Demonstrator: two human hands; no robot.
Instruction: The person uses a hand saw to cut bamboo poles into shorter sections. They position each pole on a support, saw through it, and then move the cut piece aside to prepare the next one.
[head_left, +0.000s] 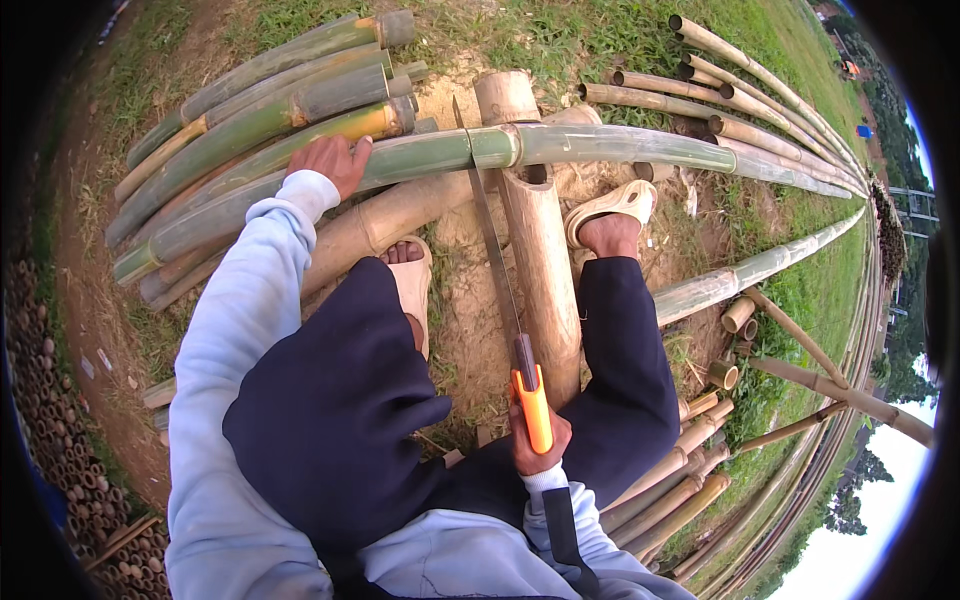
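A long green bamboo pole (420,160) lies crosswise in front of me, over a notched wooden post (543,270). My left hand (330,165) presses down on the pole left of the cut, fingers closed over its top. In my right hand (541,440) is the orange handle of a handsaw (492,235). Its long thin blade points away from me and crosses the pole in a dark cut line, just left of a node and the post. The saw's tip shows beyond the pole's far side.
Cut green bamboo lengths (290,110) are piled at the left. Pale poles (740,85) lie at the far right, more (680,480) by my right leg. Short bamboo rings (100,490) are heaped at lower left. My sandalled feet (612,215) stand either side of the saw.
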